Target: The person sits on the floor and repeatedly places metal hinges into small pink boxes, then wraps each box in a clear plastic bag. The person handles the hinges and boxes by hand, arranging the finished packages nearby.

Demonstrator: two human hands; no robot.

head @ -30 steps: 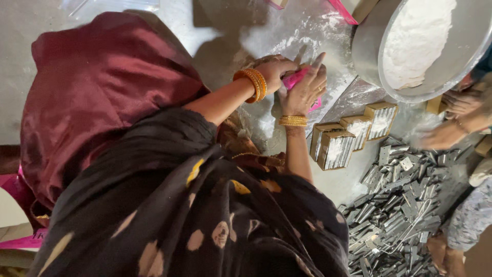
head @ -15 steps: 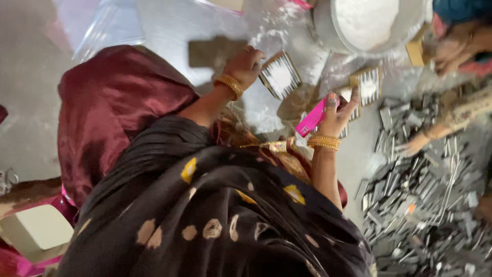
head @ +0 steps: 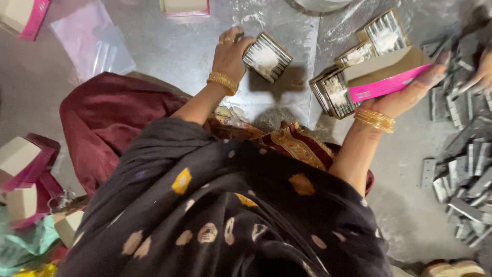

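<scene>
Since half a second ago, both hands have spread apart. Left hand (head: 231, 51) pinches a small square tray (head: 266, 57) of pale-dusted sticks, lifted above the grey floor (head: 195, 56). Right hand (head: 410, 90) grips a tan box with pink edge (head: 387, 74), held tilted beside three similar open trays (head: 359, 66). Grey metal strips (head: 464, 154) lie piled rightward.

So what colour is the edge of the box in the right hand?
Bright pink along the edge of the box in the right hand, its top tan; head view.
</scene>
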